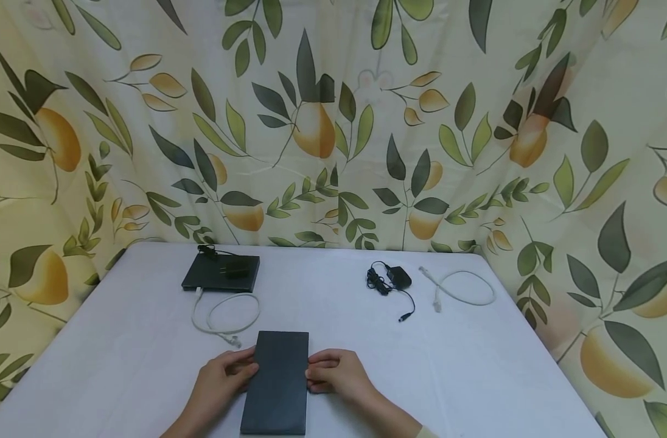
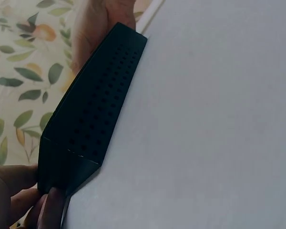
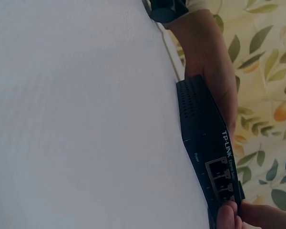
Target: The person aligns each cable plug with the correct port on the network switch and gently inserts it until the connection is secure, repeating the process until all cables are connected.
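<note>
Both hands hold a dark TP-LINK Ethernet switch (image 1: 279, 383) at the table's near side. My left hand (image 1: 215, 383) grips its left edge, thumb and fingers pressed to the side. On the opposite edge, my right hand (image 1: 341, 377) pinches it with bent fingers. In the right wrist view, the switch's port side (image 3: 219, 171) shows a row of sockets, partly covered by the right fingertips (image 3: 227, 214). Rows of vent holes run along a narrow side of the switch (image 2: 105, 95) in the left wrist view.
A second black box (image 1: 202, 277) stands back left, with a dark adapter (image 1: 235, 269) on it and a white network cable (image 1: 196, 319) at its front. Back right lie a black power adapter (image 1: 399, 278) with bundled cord and a loose white network cable (image 1: 465, 301). Patterned curtain (image 1: 333, 201) surrounds the white table.
</note>
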The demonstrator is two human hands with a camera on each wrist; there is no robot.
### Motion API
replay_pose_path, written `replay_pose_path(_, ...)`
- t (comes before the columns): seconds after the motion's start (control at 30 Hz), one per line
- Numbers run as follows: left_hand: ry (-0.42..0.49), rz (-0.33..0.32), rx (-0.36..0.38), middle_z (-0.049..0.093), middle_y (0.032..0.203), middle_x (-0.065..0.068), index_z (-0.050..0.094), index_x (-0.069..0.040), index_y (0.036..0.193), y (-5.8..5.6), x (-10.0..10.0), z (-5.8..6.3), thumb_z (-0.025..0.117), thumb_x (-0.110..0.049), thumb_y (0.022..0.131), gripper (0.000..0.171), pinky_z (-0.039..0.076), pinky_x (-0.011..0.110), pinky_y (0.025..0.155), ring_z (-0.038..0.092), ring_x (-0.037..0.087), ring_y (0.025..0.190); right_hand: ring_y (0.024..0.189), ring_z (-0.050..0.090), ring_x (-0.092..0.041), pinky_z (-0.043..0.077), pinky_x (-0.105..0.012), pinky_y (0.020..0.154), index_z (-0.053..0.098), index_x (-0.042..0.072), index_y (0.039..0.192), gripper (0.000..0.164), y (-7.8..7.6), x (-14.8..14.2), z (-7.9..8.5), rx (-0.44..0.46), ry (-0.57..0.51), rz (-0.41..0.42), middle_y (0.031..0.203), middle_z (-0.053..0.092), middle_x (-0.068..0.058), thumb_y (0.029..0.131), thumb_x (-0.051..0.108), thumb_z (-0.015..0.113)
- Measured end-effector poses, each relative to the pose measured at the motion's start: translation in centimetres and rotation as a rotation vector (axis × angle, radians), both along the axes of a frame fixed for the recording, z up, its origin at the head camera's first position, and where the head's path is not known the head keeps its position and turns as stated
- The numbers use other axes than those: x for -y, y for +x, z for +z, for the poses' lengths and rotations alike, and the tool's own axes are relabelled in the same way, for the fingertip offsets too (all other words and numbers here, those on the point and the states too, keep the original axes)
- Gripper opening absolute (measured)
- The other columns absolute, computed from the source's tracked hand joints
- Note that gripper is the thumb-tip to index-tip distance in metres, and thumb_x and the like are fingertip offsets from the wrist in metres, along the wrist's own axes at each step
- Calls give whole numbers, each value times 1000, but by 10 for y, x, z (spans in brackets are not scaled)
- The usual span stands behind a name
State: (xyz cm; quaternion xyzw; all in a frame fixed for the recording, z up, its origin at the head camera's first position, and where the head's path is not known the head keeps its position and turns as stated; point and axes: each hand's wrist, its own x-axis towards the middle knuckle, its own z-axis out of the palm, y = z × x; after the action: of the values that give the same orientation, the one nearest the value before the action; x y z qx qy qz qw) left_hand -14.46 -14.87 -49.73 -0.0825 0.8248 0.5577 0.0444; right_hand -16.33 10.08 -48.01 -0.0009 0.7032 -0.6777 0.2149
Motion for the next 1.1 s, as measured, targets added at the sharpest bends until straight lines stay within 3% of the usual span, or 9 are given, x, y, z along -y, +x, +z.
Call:
replay_pose_path(0.23,-86,-49,-48,69,104,-1,70,-12,122,-2,-14,0,79,-33,82,45,56,22,73,66,12,93,73,71,-16,61,-34,69,66,-8,111,29,-1,-16,2,17,24,-13,91,74,-12,85,4,73)
replay_pose_path(0.43,-146,-85,-132,70,102,-6,71,-15,121,-3,-25,-3,79,-32,82,43,49,45,96,67,11,95,75,71,-15,61,-33,70,66,-9,113,31,-1,-28,3,33,30,-25,92,75,-10,86,5,73)
replay_pose_path(0.87,-146,-137,-178,67,97,-7,68,-14,125,-9,-45,-3,76,-33,84,45,48,49,97,68,6,90,74,71,-15,61,-31,69,66,-8,114,33,-5,-47,4,65,53,-61,90,75,-8,85,5,74)
replay_pose_path(1.1,-135,-126,-182,68,97,-5,69,-13,123,-16,-48,-2,77,-28,85,43,53,42,90,69,6,87,73,70,-13,61,-30,69,66,-8,114,33,-9,-48,6,44,64,-68,90,75,-8,85,5,74)
